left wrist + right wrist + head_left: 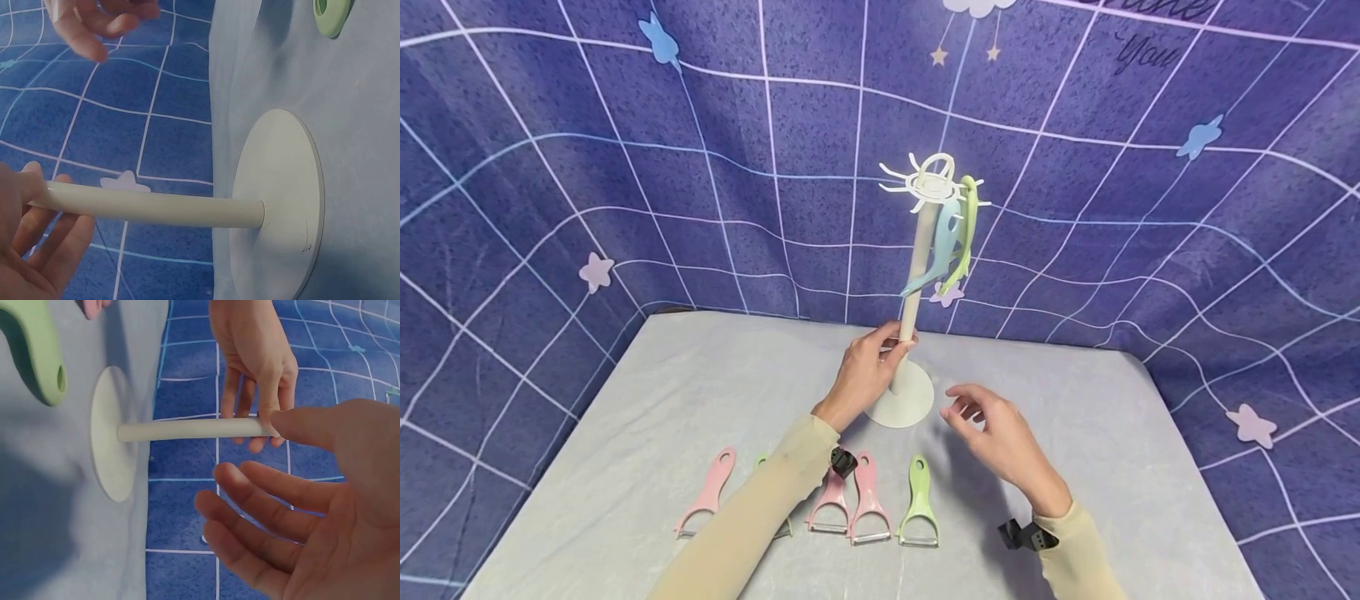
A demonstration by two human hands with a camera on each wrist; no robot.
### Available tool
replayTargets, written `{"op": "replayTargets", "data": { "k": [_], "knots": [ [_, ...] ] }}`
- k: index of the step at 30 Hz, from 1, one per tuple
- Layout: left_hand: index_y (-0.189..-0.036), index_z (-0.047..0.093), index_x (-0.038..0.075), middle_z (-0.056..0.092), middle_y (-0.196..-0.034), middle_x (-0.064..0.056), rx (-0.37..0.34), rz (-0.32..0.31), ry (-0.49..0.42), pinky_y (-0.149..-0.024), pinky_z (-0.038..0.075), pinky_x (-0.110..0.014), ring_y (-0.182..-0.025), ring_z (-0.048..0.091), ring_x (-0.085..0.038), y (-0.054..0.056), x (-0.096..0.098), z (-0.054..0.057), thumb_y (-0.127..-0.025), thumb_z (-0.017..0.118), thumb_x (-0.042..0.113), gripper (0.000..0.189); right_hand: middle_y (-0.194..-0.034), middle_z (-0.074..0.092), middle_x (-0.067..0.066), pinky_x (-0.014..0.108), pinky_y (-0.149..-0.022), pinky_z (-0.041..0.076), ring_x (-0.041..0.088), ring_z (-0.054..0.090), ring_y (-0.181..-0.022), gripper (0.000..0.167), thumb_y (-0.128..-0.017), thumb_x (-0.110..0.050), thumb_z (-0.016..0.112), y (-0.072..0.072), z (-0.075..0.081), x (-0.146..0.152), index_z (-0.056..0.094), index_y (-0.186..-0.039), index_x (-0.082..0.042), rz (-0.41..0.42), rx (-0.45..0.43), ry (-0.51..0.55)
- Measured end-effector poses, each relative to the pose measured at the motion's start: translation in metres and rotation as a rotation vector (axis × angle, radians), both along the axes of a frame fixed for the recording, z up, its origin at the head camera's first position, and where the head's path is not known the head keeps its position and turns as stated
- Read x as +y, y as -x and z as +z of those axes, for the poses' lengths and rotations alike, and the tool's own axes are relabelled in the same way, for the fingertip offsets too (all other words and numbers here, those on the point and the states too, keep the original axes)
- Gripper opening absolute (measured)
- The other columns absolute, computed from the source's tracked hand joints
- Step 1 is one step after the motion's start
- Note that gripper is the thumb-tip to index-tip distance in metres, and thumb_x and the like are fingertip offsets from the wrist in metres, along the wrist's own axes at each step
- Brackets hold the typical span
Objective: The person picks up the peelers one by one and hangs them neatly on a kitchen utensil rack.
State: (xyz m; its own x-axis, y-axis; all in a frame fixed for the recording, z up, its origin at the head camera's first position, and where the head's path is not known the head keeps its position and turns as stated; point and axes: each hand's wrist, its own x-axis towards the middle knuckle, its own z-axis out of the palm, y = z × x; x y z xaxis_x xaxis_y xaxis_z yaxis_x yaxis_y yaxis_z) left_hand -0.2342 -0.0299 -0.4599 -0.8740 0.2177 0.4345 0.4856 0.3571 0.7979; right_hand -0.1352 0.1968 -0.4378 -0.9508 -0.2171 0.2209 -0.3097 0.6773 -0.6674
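Note:
A cream rack stand (912, 312) has a round base and a ring of hooks on top. A blue peeler (945, 242) and a green peeler (970, 229) hang from hooks on its right side. Thumb and fingers of my left hand (867, 367) grip the lower pole; the base (284, 175) appears to stand on the table. To the right of the pole, my right hand (1000, 433) holds nothing, its fingers loosely bent and apart from the stand. In the right wrist view, the right palm (356, 531) faces the pole.
Several peelers lie on the grey-white tablecloth (617, 467) in front: a pink peeler (718, 479) at left, two more pink ones in the middle, a green peeler (919, 483) at right. My left forearm partly covers another green one. A purple gridded cloth (775, 200) hangs behind.

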Motion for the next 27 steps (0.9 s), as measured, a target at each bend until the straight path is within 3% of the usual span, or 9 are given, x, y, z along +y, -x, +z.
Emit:
{"op": "replayTargets", "data": {
  "k": [10, 19, 27],
  "knots": [
    [-0.124, 0.074, 0.014, 0.080, -0.113, 0.000, -0.030, -0.009, 0.001, -0.095, 0.063, -0.032, -0.112, 0.076, -0.018, 0.000, 0.000, -0.002, -0.109, 0.067, 0.029, 0.023, -0.087, 0.070, -0.010, 0.036, -0.072, 0.057, 0.009, 0.067, -0.079, 0.027, -0.099, -0.029, 0.079, -0.012, -0.009, -0.009, 0.076, -0.119, -0.011, -0.052, -0.046, -0.146],
    [-0.125, 0.074, 0.014, 0.080, -0.113, 0.001, -0.026, -0.013, -0.001, -0.095, 0.064, -0.032, -0.112, 0.076, -0.018, 0.000, -0.001, -0.002, -0.109, 0.066, 0.030, 0.024, -0.080, 0.068, -0.006, 0.038, -0.064, 0.055, 0.006, 0.060, -0.069, 0.025, -0.095, -0.034, 0.082, -0.024, -0.021, -0.018, 0.077, -0.106, -0.012, -0.070, -0.053, -0.292],
    [-0.126, 0.074, 0.013, 0.080, -0.114, 0.000, -0.030, -0.013, 0.000, -0.096, 0.063, -0.031, -0.113, 0.075, -0.018, 0.000, -0.001, -0.001, -0.109, 0.066, 0.030, 0.026, -0.078, 0.067, -0.005, 0.040, -0.064, 0.055, 0.010, 0.061, -0.069, 0.027, -0.092, -0.038, 0.085, -0.032, -0.031, -0.023, 0.077, -0.097, -0.012, -0.057, -0.074, -0.333]
  ]
}}
